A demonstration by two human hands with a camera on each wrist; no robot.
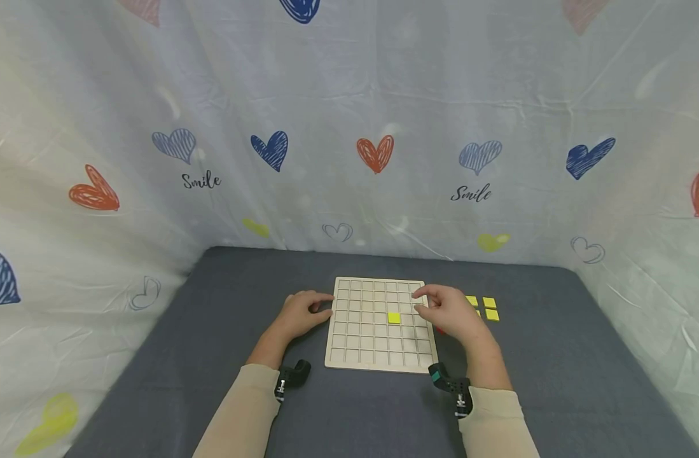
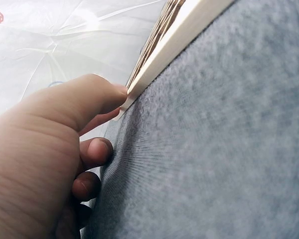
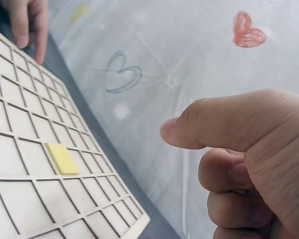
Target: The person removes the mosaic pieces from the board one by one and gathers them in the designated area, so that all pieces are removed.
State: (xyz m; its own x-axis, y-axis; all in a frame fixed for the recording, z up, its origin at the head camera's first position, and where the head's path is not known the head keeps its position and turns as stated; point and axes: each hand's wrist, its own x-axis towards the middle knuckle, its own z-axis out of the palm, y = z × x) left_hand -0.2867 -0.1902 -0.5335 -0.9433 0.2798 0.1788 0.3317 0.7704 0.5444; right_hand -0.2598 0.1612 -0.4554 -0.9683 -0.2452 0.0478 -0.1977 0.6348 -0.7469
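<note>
A pale wooden grid board [image 1: 363, 344] lies flat, with one yellow square tile [image 1: 394, 318] in a cell right of its middle. My left hand [image 1: 299, 313] touches the board's left edge with the thumb and a fingertip; the left wrist view shows the thumb [image 2: 102, 94] against the side of the frame. Over the board's right edge hovers my right hand [image 1: 451, 312], thumb and index finger apart, nothing visible between them. In the right wrist view its other fingers [image 3: 234, 199] are bent inward. A red piece [image 1: 441, 330] is mostly hidden beneath this hand.
Several yellow tiles [image 1: 489, 302] lie on the dark grey tabletop [image 1: 372, 413] right of the board, some partly behind my right hand. A white curtain [image 1: 326, 76] printed with hearts hangs behind and along both sides.
</note>
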